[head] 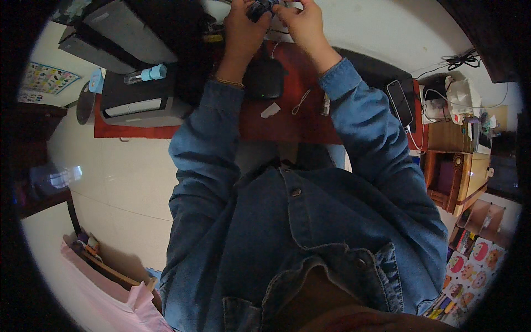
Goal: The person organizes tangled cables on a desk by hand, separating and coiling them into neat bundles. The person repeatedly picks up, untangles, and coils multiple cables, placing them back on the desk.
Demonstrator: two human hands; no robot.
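Note:
At the top edge of the view, a dark bluish bundle (261,10), possibly a coiled cable, is held between both hands. My left hand (245,31) grips it from the left, the thumb lying against it. From the right, the fingers of my right hand (305,25) pinch it. Its far part is cut off by the frame, so its exact kind is unclear. Below the hands a black box-shaped device (264,81) with a small green light rests on the red tabletop (290,129). A torn white scrap (270,110) and a thin looped cord (301,102) lie nearer to me.
To the left stands a dark printer (145,118) with a blue-capped clear bottle (152,73) on top. A phone (400,101) with a white charging cable (416,143) lies right of my sleeve. Wooden furniture (460,174) stands further right. A black cable coil (462,60) is near the wall.

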